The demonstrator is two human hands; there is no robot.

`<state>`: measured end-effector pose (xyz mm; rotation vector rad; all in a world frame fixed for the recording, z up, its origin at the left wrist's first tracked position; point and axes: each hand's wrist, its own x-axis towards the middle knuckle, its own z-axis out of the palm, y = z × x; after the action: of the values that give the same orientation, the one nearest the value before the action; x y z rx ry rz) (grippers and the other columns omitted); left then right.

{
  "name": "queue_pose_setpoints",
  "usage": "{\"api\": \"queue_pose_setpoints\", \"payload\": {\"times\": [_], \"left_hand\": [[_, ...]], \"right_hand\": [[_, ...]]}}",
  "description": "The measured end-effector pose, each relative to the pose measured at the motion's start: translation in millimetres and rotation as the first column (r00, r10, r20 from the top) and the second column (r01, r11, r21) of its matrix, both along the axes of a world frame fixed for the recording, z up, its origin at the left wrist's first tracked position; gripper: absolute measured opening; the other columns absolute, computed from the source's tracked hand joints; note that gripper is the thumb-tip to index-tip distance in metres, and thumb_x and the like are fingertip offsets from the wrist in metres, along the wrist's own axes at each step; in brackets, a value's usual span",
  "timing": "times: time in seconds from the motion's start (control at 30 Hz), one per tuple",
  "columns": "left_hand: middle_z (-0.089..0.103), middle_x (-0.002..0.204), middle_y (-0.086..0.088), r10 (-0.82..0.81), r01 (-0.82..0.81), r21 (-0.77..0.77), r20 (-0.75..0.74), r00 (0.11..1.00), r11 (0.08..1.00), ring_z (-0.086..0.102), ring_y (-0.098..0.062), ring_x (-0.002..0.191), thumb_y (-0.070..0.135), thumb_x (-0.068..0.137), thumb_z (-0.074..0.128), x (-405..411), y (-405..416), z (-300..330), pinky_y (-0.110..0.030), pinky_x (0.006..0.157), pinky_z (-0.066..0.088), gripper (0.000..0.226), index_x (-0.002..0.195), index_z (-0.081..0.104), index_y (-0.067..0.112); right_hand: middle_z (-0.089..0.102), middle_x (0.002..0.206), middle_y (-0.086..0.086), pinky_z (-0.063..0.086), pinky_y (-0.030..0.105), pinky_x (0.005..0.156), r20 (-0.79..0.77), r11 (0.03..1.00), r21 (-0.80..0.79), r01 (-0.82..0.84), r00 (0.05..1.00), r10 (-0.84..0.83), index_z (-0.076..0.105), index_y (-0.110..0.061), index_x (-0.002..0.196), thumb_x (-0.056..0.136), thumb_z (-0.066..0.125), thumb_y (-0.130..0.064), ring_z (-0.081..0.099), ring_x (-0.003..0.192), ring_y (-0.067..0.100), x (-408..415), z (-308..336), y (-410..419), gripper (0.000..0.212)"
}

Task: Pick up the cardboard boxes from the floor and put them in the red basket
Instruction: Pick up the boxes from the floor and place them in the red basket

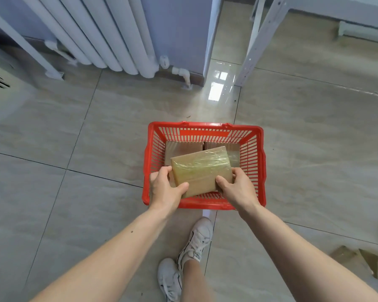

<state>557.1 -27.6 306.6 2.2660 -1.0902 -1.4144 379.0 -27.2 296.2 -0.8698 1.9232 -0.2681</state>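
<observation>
A: Where is the box?

B: A tape-wrapped cardboard box (202, 171) is held over the red basket (261, 162), tilted, its far corner pointing toward 1 o'clock. The left hand (164, 190) grips its 8 o'clock corner, thumb on top and fingers (166, 170) curled round the left edge. The right hand (238, 188) grips the 4 o'clock corner, thumb on top, fingers wrapped under the right edge.

A: And what is in the basket?

B: Two more cardboard boxes (183, 149) lie side by side on its bottom, toward 12 o'clock, partly hidden by the held one. Whether the held box touches them I cannot tell.

A: Where does the basket stand?

B: On the tiled floor (96, 138), just ahead of the person's white sneakers (196, 238) at 6 o'clock. A white radiator (109, 35) stands at 11 o'clock, and a white metal frame leg (255, 42) at 1 o'clock. Flattened cardboard (358, 262), possibly an opened box, lies at 4 o'clock.
</observation>
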Motion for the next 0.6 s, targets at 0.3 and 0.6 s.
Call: {"api": "queue_pose_setpoints", "payload": {"times": [0.3, 0.6], "left_hand": [[0.045, 0.138, -0.007, 0.058, -0.058, 0.02, -0.021, 0.998, 0.998, 0.051, -0.023, 0.126, 0.005, 0.079, 0.07, 14, -60, -52, -0.043, 0.109, 0.043, 0.07, 0.143, 0.044, 0.015], [0.049, 0.147, -0.005, -0.019, 0.024, 0.099, -0.05, 0.999, 0.995, 0.047, -0.021, 0.134, 0.01, 0.085, 0.066, 50, -99, -156, -0.042, 0.113, 0.039, 0.073, 0.15, 0.035, 0.019]], "right_hand": [[0.067, 0.114, 0.009, 0.054, 0.044, 0.09, -0.01, 0.996, 0.079, -0.026, 1.0, 0.027, 0.05, -0.012, 0.127, 0.09, 0.06, -0.029, 0.065, 0.103, 0.028, 32, -60, -65, 0.042], [0.06, 0.128, 0.014, 0.052, 0.045, 0.096, -0.004, 0.986, 0.141, 0.095, 0.995, -0.095, 0.044, -0.01, 0.135, 0.092, 0.06, -0.03, 0.061, 0.114, 0.031, 78, -172, -93, 0.05]]}}
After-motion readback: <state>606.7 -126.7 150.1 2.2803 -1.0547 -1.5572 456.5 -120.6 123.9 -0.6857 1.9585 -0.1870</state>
